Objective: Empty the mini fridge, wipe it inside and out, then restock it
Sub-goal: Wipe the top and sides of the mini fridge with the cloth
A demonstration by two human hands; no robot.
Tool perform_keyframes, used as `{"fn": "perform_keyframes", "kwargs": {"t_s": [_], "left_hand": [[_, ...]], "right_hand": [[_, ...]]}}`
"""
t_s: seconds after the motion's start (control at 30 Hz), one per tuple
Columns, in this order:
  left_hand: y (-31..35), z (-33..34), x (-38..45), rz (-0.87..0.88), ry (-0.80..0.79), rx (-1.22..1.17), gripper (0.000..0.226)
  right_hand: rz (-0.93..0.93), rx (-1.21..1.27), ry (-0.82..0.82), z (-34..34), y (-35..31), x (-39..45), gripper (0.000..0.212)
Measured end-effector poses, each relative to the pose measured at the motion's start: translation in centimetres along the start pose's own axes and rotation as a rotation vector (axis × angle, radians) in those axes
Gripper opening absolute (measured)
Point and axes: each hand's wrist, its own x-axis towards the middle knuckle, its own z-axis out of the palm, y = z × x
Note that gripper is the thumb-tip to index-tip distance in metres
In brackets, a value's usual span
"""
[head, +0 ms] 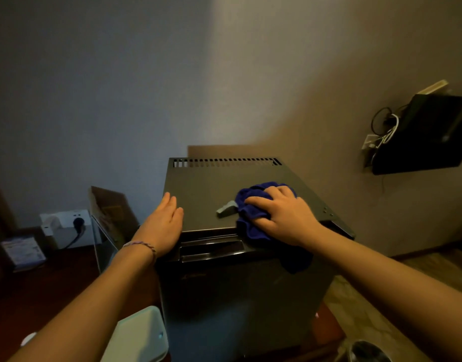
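We see the right hand (282,218) gripping a blue cloth (250,205) on the mini fridge (211,184) top; the left hand (163,220) rests flat, fingers straight, beside a possibly grey bracket (226,209).

The dark grey fridge (240,270) stands upright, door shut, vent slots along its top's rear edge. A bunched blue cloth (250,205) lies on the fridge's top, drooping over the front right edge.
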Motion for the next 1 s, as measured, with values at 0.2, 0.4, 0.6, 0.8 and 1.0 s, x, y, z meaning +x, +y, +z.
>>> {"fn": "perform_keyframes", "kwargs": {"t_s": [0.2, 0.4, 0.6, 0.8, 1.0], "left_hand": [[1.3, -0.5, 0.7, -0.066, -0.050, 0.424, 0.064], [4.4, 0.5, 3.7, -0.079, -0.139, 0.426, 0.077], [6.0, 1.5, 7.3, -0.129, -0.150, 0.458, 0.081], [6.5, 2.1, 9.0, -0.185, -0.145, 0.507, 0.083], [6.1, 2.5, 8.8, -0.164, -0.115, 0.510, 0.082]], "right_hand": [[0.127, -0.068, -0.102, -0.5, 5.0, -1.1, 0.077], [0.010, -0.066, -0.167, -0.1, 4.8, -0.1, 0.093], [-0.048, -0.009, -0.220, 0.3, 6.0, 4.5, 0.092], [-0.164, 0.013, -0.198, 1.6, 7.0, 10.1, 0.081], [-0.294, 0.022, -0.154, 3.3, 7.3, 16.8, 0.074]]}}
